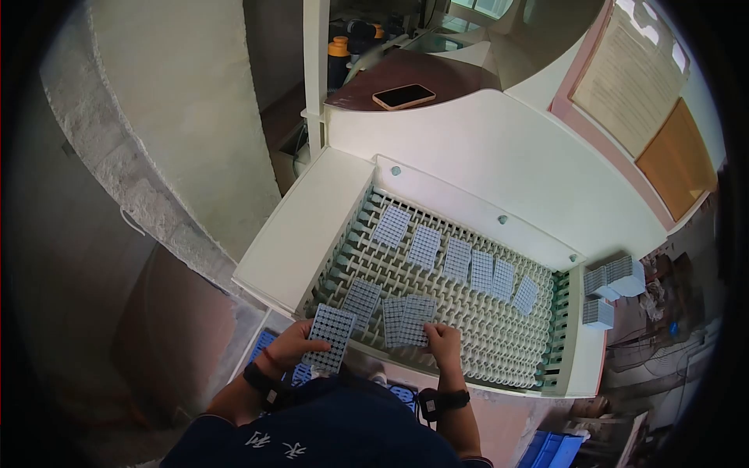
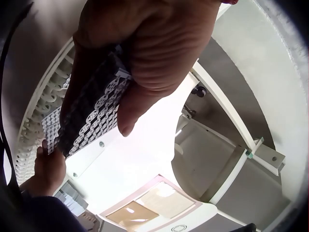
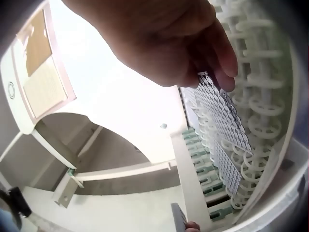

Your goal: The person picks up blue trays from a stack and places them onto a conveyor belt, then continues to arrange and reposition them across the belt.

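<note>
Pale rollers point(image 1: 476, 343) line the bed point(image 1: 581, 351); the left hand point(image 1: 293, 344) grips a grey, dark-dotted stack point(image 1: 331, 334) by its near-left corner. The right hand point(image 1: 445, 345) pinches a gridded sheet point(image 1: 419, 318) near the front edge.

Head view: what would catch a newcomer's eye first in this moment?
Probably the wide bed of pale rings, with a far row of gridded panels across it. Then the hands at its near side: the left hand grips what looks like a stack, the right hand pinches another panel. The phone on the dark red ledge beyond also stands out.
</note>
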Tool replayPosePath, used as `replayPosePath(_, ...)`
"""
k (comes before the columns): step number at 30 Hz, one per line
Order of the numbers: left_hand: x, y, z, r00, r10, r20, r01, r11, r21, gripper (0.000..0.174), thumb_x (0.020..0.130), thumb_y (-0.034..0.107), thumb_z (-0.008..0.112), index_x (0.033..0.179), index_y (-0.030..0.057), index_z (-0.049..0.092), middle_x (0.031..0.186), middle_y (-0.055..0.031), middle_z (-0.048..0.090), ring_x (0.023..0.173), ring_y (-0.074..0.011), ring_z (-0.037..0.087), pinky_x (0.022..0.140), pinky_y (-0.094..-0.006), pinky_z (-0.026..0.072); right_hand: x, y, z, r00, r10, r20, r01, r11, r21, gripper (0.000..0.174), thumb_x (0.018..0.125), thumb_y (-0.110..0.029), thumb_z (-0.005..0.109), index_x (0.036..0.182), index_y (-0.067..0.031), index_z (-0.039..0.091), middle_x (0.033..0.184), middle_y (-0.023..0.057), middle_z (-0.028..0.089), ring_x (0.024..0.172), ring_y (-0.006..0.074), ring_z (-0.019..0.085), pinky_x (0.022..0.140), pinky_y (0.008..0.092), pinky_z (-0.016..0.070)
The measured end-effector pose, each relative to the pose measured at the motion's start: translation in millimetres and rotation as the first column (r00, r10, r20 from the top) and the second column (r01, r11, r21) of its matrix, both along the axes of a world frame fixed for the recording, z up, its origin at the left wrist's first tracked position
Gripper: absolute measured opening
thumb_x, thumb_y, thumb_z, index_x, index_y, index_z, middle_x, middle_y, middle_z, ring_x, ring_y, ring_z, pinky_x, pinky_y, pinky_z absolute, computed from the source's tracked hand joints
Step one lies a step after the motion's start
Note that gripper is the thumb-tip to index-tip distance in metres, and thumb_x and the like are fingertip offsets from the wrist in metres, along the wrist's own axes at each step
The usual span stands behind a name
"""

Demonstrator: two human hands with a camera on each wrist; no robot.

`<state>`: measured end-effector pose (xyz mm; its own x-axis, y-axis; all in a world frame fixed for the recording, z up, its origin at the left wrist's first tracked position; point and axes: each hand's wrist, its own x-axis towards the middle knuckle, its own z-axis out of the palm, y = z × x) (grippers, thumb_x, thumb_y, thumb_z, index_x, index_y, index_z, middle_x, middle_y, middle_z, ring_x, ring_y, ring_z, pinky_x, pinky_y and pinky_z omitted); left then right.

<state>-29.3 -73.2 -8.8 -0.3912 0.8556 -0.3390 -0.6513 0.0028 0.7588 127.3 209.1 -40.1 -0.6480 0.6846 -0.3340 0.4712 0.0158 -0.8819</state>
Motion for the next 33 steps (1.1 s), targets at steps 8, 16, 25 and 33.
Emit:
replayPosePath(8,-1.3,20.6,-8.4,0.978,-0.140,0.152,0.108,0.973,0.202,0.046,0.080,0.010,0.060,0.122,-0.0023,0.044,0.112,-0.0157,0.058,0.100,-0.0230,0.059,0.087,-0.0363,0.0471,41.0,29.6,16.7,0.937,-0.065,0.344,-0.141,0.831,0.539,0.030,0.077,-0.035,0.064,0.090,-0.0078,0.066,0.083,0.0122,0.064,0.070,0.0288,0.060,0.062,0.0374,0.0482)
replayPosePath(16,4.3,29.4,-5.2,0.973,-0.143,0.181,0.101,0.969,0.224,0.046,0.082,0.007,0.056,0.124,-0.0039,0.041,0.114,-0.0173,0.056,0.101,-0.0271,0.058,0.088,-0.0391,0.0466,23.4,1.5,8.1,0.848,0.415,0.330,-0.450,0.235,0.861,0.045,0.068,-0.033,0.070,0.108,-0.0130,0.059,0.117,0.0087,0.053,0.110,0.0291,0.047,0.091,0.0441,0.0362)
replayPosePath(25,6.2,20.3,-16.9,0.978,-0.115,0.176,0.080,0.978,0.194,0.047,0.082,0.009,0.055,0.125,-0.0045,0.040,0.113,-0.0202,0.056,0.104,-0.0303,0.057,0.090,-0.0411,0.0458,-9.7,-32.4,0.5,0.886,0.363,0.290,-0.397,0.265,0.879,0.042,0.068,-0.032,0.070,0.102,-0.0118,0.058,0.103,0.0077,0.056,0.100,0.0256,0.051,0.085,0.0435,0.0365)
replayPosePath(33,7.7,18.6,-15.9,0.981,-0.092,0.173,0.055,0.976,0.210,0.047,0.081,0.009,0.055,0.124,-0.0049,0.040,0.112,-0.0203,0.056,0.103,-0.0312,0.057,0.089,-0.0425,0.0460,-13.0,-6.0,16.7,0.949,0.230,0.216,-0.298,0.434,0.850,0.034,0.068,-0.029,0.071,0.093,-0.0084,0.061,0.095,0.0081,0.058,0.090,0.0262,0.053,0.078,0.0403,0.0404)
